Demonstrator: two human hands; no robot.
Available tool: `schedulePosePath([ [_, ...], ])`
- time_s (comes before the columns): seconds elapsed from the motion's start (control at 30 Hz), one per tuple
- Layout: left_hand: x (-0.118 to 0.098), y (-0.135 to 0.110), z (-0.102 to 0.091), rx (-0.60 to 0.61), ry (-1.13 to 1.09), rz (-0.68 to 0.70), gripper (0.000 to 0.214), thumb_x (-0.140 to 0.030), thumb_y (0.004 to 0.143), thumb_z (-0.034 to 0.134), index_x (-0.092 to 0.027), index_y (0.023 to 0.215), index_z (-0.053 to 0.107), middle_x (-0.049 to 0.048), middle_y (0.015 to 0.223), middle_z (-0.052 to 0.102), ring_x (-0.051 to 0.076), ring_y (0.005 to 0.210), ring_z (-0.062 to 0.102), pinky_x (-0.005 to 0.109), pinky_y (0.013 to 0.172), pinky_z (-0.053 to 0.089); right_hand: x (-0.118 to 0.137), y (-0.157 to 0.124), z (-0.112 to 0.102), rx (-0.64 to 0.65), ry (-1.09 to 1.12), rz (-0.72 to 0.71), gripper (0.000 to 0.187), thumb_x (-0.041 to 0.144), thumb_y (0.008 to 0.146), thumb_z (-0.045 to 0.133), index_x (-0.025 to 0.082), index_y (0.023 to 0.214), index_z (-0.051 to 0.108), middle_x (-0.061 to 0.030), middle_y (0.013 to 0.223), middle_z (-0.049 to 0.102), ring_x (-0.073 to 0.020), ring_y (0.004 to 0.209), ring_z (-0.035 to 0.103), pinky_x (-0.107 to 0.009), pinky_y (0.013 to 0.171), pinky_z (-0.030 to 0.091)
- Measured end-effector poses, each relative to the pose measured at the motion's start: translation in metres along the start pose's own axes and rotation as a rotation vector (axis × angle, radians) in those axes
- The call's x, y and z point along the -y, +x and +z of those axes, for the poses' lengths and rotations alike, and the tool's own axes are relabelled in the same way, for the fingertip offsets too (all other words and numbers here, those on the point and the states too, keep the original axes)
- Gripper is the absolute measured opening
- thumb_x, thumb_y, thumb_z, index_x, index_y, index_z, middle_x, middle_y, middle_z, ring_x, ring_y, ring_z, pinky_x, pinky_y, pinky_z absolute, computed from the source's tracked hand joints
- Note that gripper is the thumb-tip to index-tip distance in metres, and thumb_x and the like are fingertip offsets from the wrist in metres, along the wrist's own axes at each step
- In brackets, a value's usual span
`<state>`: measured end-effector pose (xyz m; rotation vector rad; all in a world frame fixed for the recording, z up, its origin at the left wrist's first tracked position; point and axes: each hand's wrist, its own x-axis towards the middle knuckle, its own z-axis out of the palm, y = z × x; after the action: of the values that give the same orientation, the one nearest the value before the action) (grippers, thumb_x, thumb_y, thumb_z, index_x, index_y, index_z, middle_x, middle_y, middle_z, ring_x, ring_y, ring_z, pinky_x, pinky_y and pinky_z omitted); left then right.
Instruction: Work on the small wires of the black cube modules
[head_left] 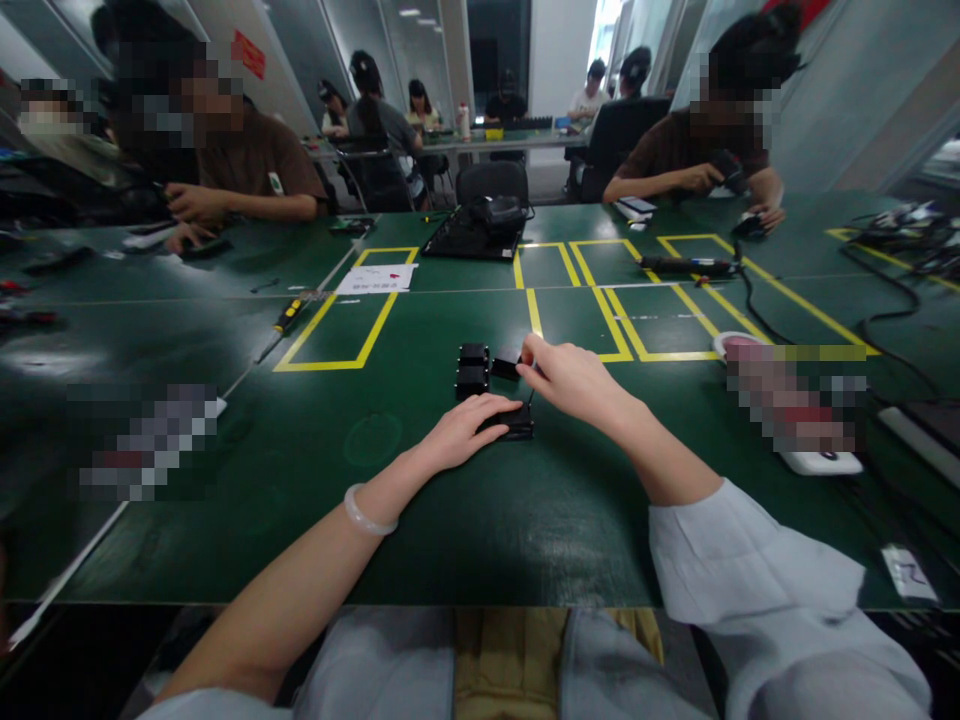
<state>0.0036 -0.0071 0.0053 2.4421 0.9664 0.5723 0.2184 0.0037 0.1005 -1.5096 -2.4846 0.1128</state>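
My left hand [469,430] grips a small black block-shaped part [517,424] on the table, fingers over its top and thumb along its near side. Above that part's right end, my right hand [566,375] is closed in a pinch on a thin dark rod-like tool [532,396], held nearly upright with its lower end at the part. The tool's grip is hidden by my fingers, so its exact kind does not show. Just beyond the left hand sit two black box-shaped parts [472,370], close together. A flat black piece [505,369] lies right of them, near my right fingertips.
The green table [450,540] carries yellow tape outlines. A yellow-black screwdriver [288,314] and a paper sheet [377,279] lie left; a blurred-out phone-like object [795,410] lies right. A black stick-shaped tool [686,265] with a cable is farther back. Co-workers sit opposite.
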Motion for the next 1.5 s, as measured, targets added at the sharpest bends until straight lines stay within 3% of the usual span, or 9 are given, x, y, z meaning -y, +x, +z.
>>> schedulePosePath([
  [0.47,0.0006,0.0002,-0.0006,0.001,0.009,-0.005,0.038,-0.032,0.099,0.046,-0.028,0.137,0.048,0.0039,0.132,0.057,0.021,0.122,0.051,0.037,0.106,0.04,-0.0025,-0.0017,-0.0019,0.011,-0.005,-0.011,0.024,0.029,0.094,0.036,0.02,0.111,0.05,-0.0058,0.086,0.069,-0.0177,0.069,0.058,-0.028,0.055,0.025],
  [0.7,0.0025,-0.0002,0.0005,-0.004,0.011,0.008,0.038,-0.032,0.1,0.046,-0.028,0.137,0.048,0.0041,0.133,0.056,0.021,0.124,0.05,0.038,0.107,0.039,-0.0005,-0.0001,-0.002,0.029,-0.068,0.029,0.031,0.04,0.098,0.031,0.021,0.107,0.053,-0.0071,0.088,0.07,-0.019,0.072,0.061,-0.028,0.055,0.022],
  [1.03,0.0026,-0.0001,0.001,-0.001,0.009,0.004,0.038,-0.032,0.1,0.046,-0.028,0.138,0.048,0.0041,0.134,0.056,0.021,0.123,0.051,0.038,0.107,0.04,0.001,-0.0017,-0.0034,0.007,-0.073,0.04,0.026,0.029,0.096,0.031,0.02,0.112,0.049,-0.0064,0.086,0.069,-0.0186,0.069,0.061,-0.027,0.053,0.021],
  [1.27,0.002,-0.0001,0.0002,0.002,0.005,0.004,0.038,-0.032,0.1,0.046,-0.028,0.138,0.047,0.004,0.133,0.056,0.021,0.124,0.05,0.038,0.108,0.039,-0.0008,-0.0001,-0.0014,0.017,-0.075,0.032,0.028,0.038,0.097,0.033,0.021,0.108,0.052,-0.0066,0.086,0.07,-0.0191,0.071,0.061,-0.028,0.054,0.02],
  [1.5,0.0013,-0.0001,-0.0004,-0.002,0.004,0.005,0.039,-0.033,0.1,0.046,-0.028,0.138,0.048,0.0042,0.134,0.056,0.022,0.124,0.05,0.039,0.107,0.04,0.0004,-0.0026,-0.0043,0.023,-0.048,0.032,0.027,0.029,0.094,0.033,0.02,0.113,0.05,-0.0068,0.086,0.069,-0.0178,0.068,0.059,-0.028,0.054,0.021],
])
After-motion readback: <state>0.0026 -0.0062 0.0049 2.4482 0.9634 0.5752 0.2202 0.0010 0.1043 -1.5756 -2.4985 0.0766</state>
